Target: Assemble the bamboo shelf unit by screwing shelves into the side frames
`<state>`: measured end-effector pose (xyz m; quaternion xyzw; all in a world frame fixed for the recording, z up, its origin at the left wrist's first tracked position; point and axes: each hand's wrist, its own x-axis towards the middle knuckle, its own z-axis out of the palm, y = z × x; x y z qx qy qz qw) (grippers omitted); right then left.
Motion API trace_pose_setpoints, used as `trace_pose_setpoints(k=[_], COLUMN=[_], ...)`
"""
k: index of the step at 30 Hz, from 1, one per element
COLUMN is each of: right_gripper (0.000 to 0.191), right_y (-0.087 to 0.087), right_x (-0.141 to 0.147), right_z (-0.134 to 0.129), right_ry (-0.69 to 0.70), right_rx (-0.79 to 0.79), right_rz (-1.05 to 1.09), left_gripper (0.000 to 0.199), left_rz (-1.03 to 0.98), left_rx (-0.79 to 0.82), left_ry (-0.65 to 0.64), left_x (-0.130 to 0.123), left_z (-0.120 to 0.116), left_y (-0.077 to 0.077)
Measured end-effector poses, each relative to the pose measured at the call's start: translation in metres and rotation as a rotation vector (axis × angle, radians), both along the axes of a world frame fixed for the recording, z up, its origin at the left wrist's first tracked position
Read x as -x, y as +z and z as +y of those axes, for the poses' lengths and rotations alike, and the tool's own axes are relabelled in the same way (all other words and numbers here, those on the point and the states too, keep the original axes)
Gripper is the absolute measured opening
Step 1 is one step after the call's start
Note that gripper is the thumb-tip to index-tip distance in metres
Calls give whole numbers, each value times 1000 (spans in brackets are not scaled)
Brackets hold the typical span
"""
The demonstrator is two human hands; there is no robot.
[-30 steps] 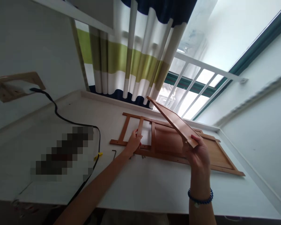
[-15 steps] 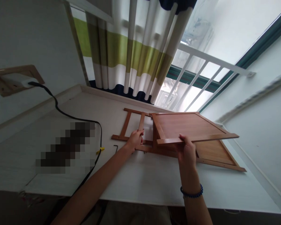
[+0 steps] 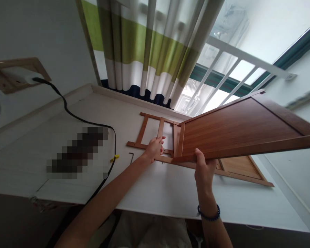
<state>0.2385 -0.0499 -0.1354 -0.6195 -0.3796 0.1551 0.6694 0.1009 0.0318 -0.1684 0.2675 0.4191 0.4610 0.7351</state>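
Head cam: L hand (image 3: 154, 147) has fingers closed round a slim wood bar (image 3: 161, 127) near the L end of a wood frame (image 3: 142, 131); can't tell if bar's fixed to it or loose. R hand (image 3: 205, 172) grips the near edge of a brown panel (image 3: 232, 127), thumb on top, other fingers mostly hidden under. Panel's tilted over the frame, R end up off the desk (image 3: 157, 193), L end low; can't tell if it touches the frame. Frame lies flat on desk, ladder-like at L end, mid part mostly covered by panel, R end showing below. Hex key (image 3: 132, 157) on desk, L of L hand, near forearm. Black cord (image 3: 115, 143) w/ yellow tag (image 3: 115, 158) runs from wall socket (image 3: 2, 84) across desk. Pixelated patch on desk L of cord, contents unreadable. Bracelet (image 3: 212, 217), dark blue, on R wrist. Behind desk: striped curtain (image 3: 134, 44), & to its R a white railing (image 3: 237, 53) at window.
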Motion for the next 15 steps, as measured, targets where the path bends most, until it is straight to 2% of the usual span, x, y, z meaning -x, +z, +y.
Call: trace_pose_setpoints(k=[9, 15], right_gripper=[35, 31], right_y=[7, 9], right_x=[9, 10], right_z=[0, 6], right_ry=[13, 87], right_rx=[52, 109], right_rz=[-188, -278], left_gripper=[14, 12], left_rz=[-8, 18], left_rx=[17, 32], left_ry=[-6, -8], left_x=[1, 2], left_z=[-2, -4], left_y=[0, 0])
